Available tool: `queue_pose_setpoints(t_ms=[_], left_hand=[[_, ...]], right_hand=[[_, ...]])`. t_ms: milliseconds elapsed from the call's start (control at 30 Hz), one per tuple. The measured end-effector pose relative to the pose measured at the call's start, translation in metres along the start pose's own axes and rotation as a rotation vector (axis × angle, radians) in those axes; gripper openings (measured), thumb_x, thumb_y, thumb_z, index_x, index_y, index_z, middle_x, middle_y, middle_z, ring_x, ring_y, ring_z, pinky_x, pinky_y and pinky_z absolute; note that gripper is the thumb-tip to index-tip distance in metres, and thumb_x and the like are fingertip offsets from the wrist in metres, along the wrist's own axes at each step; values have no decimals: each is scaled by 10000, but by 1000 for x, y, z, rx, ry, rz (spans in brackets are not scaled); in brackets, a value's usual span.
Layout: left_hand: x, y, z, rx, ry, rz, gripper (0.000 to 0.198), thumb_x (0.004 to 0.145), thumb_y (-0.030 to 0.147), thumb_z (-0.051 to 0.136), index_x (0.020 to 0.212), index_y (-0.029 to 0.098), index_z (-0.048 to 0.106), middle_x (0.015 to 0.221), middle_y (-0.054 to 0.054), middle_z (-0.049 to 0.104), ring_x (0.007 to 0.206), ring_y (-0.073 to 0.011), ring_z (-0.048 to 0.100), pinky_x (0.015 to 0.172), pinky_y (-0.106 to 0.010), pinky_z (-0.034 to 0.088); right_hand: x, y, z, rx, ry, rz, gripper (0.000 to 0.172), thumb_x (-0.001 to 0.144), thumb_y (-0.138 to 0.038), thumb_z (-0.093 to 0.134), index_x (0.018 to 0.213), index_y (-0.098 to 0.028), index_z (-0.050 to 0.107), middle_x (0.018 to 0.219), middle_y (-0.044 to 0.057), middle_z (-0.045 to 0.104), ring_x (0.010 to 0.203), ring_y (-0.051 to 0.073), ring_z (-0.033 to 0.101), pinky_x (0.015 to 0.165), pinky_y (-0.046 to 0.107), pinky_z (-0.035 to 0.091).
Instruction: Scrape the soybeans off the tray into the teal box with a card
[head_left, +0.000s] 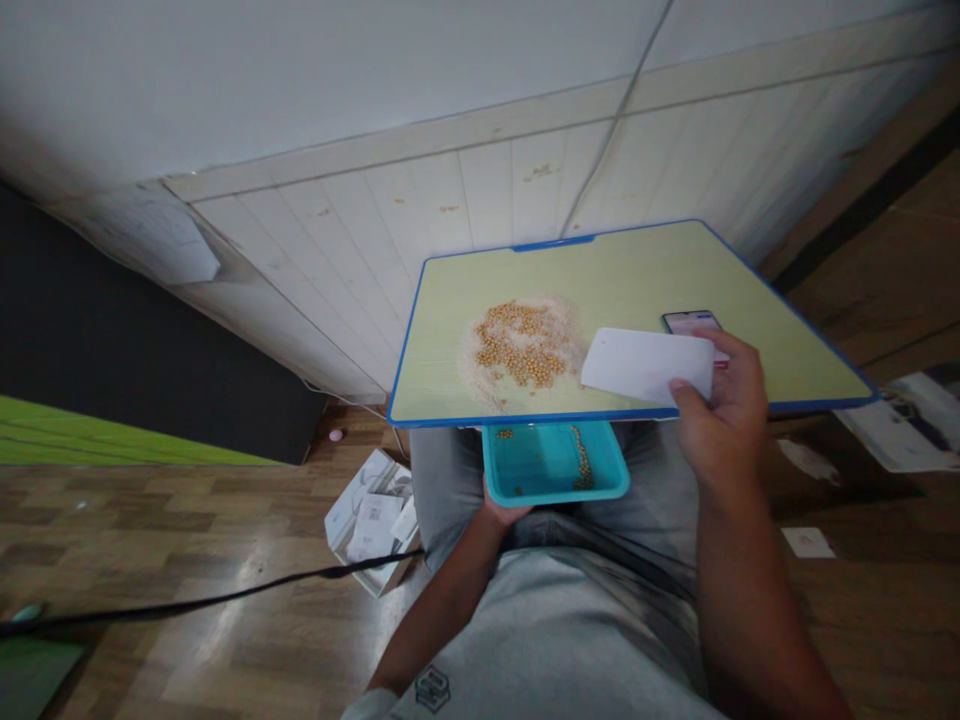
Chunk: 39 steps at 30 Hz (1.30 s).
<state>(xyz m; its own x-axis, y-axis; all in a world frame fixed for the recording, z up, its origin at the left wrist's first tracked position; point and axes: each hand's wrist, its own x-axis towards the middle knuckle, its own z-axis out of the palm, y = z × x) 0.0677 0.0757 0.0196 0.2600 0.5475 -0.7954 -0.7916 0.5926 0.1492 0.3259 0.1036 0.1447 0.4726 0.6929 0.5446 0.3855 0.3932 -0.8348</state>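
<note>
My right hand is closed on a white plastic scraper, thumb on its near face, above the right part of the table. Just left of the scraper's tip, a spread of yellow soybeans lies mixed with pale rice grains. My left hand holds a turquoise plastic tray at its near left corner, with most of the fingers hidden beneath it. The tray sits over my lap at the table's front edge. Inside are some soybeans in a line on the right and a few at the far left.
The small yellow-green table has a blue rim and stands against the panelled wall. A phone lies partly behind my right hand. An open white box rests on the floor at left, with a black cord running toward it.
</note>
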Motion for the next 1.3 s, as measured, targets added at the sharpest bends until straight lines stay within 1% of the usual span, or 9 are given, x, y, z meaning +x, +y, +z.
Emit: queue_pose_setpoints(t_ms=[233, 400, 600, 800, 900, 967, 1033, 1200, 1300], left_hand=[[-3, 1, 2, -1, -10, 12, 803, 1239, 512, 153, 1520, 255, 861, 808, -51, 874, 852, -309, 824, 1479, -458, 260], [-4, 1, 2, 9, -1, 3, 812, 1247, 504, 148, 1608, 217, 816, 874, -68, 901, 876, -320, 823, 1447, -470, 312], [-1, 1, 1, -31, -16, -5, 848, 1256, 504, 155, 1495, 114, 870, 878, -111, 894, 895, -317, 807, 1392, -458, 374], [3, 0, -1, -40, -16, -8, 863, 1256, 542, 157, 1413, 159, 914, 929, -97, 916, 919, -320, 817, 1430, -479, 330], [3, 0, -1, -29, -14, -9, 903, 1263, 542, 153, 1122, 168, 963, 908, -101, 911, 906, -302, 815, 1450, -474, 303], [2, 1, -1, -12, -17, -6, 957, 1268, 550, 131, 900, 180, 933, 892, -102, 907, 901, -289, 817, 1461, -454, 292], [1, 1, 1, 9, -18, -6, 994, 1271, 547, 105, 789, 191, 898, 878, -101, 904, 886, -279, 820, 1474, -445, 275], [-3, 2, 6, 34, -54, 2, 949, 1277, 521, 132, 898, 209, 943, 944, -93, 927, 938, -274, 847, 1479, -498, 291], [-6, 2, 8, 36, -50, 15, 967, 1279, 494, 118, 849, 224, 940, 913, -83, 923, 901, -264, 850, 1498, -502, 254]], right_hand=[[-4, 1, 0, -5, -37, 20, 562, 855, -244, 802, 1400, -379, 774, 1456, 63, 800, 1346, 401, 786, 1292, 640, 618], [-6, 2, 1, 35, -38, 15, 533, 869, -277, 836, 1388, -390, 785, 1461, 67, 791, 1439, 420, 764, 1335, 654, 586], [-8, 2, 0, 49, -43, 38, 548, 845, -266, 857, 1373, -398, 795, 1471, 61, 792, 1415, 420, 786, 1283, 618, 624], [-9, 0, -1, 43, -63, 31, 567, 827, -229, 814, 1378, -366, 804, 1424, 55, 815, 1195, 357, 835, 1059, 512, 707], [-10, 0, -1, 29, -74, 5, 562, 835, -219, 805, 1384, -341, 807, 1393, 57, 819, 1114, 329, 833, 964, 466, 711], [-11, 1, -2, 31, -96, 14, 559, 850, -216, 800, 1396, -337, 804, 1400, 59, 823, 1081, 321, 835, 930, 458, 707], [-12, 1, -3, 34, -119, 28, 557, 865, -209, 794, 1407, -338, 802, 1395, 61, 833, 1060, 317, 835, 900, 448, 702], [-13, 0, -4, 58, -143, 38, 540, 881, -205, 801, 1403, -342, 803, 1375, 66, 850, 1024, 310, 839, 818, 412, 695], [-14, -1, -2, 79, -132, 42, 539, 873, -200, 811, 1391, -346, 808, 1377, 72, 855, 1013, 310, 842, 781, 395, 689]])
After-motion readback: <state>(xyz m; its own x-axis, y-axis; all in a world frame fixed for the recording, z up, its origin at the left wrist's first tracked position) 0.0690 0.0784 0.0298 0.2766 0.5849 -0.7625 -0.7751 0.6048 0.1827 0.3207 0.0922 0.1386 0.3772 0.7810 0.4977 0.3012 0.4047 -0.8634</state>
